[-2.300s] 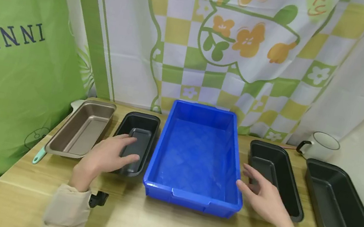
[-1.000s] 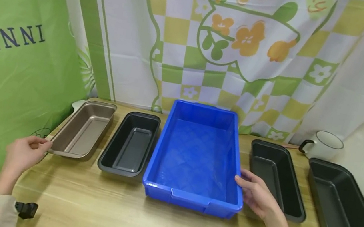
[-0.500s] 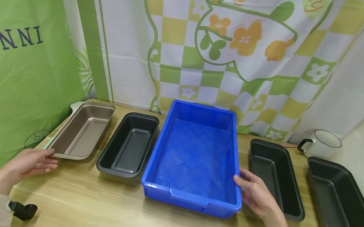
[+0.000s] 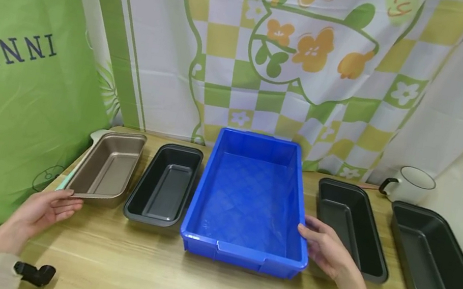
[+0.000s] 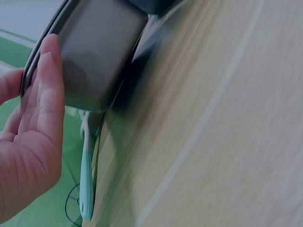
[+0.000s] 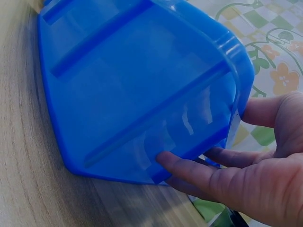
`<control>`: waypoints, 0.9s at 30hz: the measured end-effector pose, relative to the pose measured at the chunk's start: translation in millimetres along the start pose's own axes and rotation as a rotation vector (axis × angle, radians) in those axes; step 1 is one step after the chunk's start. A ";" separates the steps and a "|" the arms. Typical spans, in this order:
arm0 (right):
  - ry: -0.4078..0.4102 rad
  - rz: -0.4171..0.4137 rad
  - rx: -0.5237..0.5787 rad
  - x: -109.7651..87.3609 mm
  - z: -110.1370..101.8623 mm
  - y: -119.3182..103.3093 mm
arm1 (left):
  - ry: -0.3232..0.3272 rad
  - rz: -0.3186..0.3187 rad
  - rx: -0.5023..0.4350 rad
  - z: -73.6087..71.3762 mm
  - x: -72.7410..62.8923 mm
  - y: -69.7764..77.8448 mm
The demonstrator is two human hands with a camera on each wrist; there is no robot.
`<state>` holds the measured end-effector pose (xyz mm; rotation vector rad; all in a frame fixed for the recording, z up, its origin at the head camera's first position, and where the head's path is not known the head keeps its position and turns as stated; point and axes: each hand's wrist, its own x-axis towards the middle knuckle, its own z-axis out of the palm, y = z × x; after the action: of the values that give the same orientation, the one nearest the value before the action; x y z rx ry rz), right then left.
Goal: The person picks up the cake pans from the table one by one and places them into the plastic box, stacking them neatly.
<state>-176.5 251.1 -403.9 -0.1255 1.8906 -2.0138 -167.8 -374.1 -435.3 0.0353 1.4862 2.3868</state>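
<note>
My left hand (image 4: pixel 38 213) pinches the near left corner of a bronze loaf pan (image 4: pixel 115 170), thumb over the rim and fingers underneath. In the left wrist view the fingers press flat along the outer wall of the pan (image 5: pixel 97 52). At the centre stands a blue plastic bin (image 4: pixel 242 252) with nothing in it. My right hand (image 4: pixel 330 252) grips the bin's right rim, thumb on top and fingers spread along the outside wall, as the right wrist view shows. Between pan and bin lies a black loaf pan (image 4: pixel 167 192).
Two more black loaf pans, an inner one (image 4: pixel 350 222) and an outer one (image 4: pixel 439 258), stand right of the bin. Behind them is a white mug (image 4: pixel 412 185). A utensil with a turquoise handle (image 5: pixel 86 184) lies along the table's left edge. A patterned curtain (image 4: pixel 266 104) hangs behind.
My left hand has gone from over the black pan to the bronze pan's corner and taken its rim. The bronze pan's near end has shifted slightly right. My right hand has closed on the bin's rim.
</note>
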 end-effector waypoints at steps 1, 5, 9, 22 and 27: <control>0.001 0.000 0.000 -0.1 -0.1 0.0 | 0.012 0.007 -0.003 2.4 0.3 -0.3; 0.006 0.000 -0.003 -0.1 -0.5 0.0 | 0.091 0.029 0.019 13.2 1.3 -1.1; 0.007 0.005 0.000 -0.1 -0.5 0.2 | 0.149 0.054 0.005 23.4 0.8 -1.7; 0.007 0.007 -0.005 0.2 -1.4 0.0 | 0.078 0.240 -0.012 70.9 13.6 14.4; 0.007 0.007 -0.005 0.1 -1.1 0.7 | 0.065 0.265 0.012 93.6 25.9 18.9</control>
<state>-176.8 252.1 -404.7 -0.1132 1.8978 -2.0067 -179.3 -292.9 -380.0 0.1682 1.6147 2.6072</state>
